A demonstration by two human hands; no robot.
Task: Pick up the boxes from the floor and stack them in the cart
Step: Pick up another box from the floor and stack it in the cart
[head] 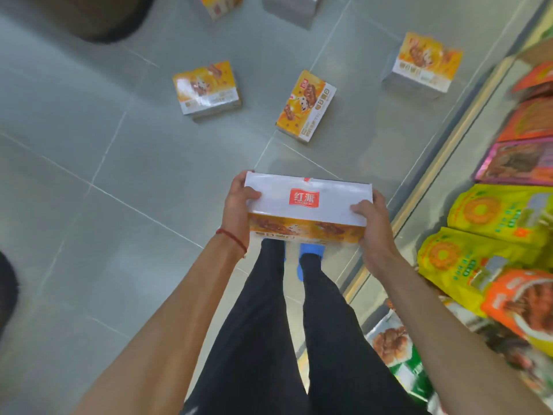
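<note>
Squarely before the person's waist, a white-topped box (308, 202) is held off the floor (119, 175), its long axis running side to side between the two hands. The left hand (239, 205) grips the left end, thumb pressed on the top face and fingers curled round the far edge. The right hand (374, 226) clasps the right end, thumb on top, its other fingers hidden beneath. Neither hand is nearer; the load looks evenly shared.

On the grey tiles ahead lie an orange box (305, 106), a second box (206, 88) to its left, a third box (425, 64) toward the right, and a fourth box (221, 4) at the top edge near a grey carton (290, 7). Snack bags (484, 229) crowd the low shelf along the right. No cart shows, so the carry probably begins with a turn.
</note>
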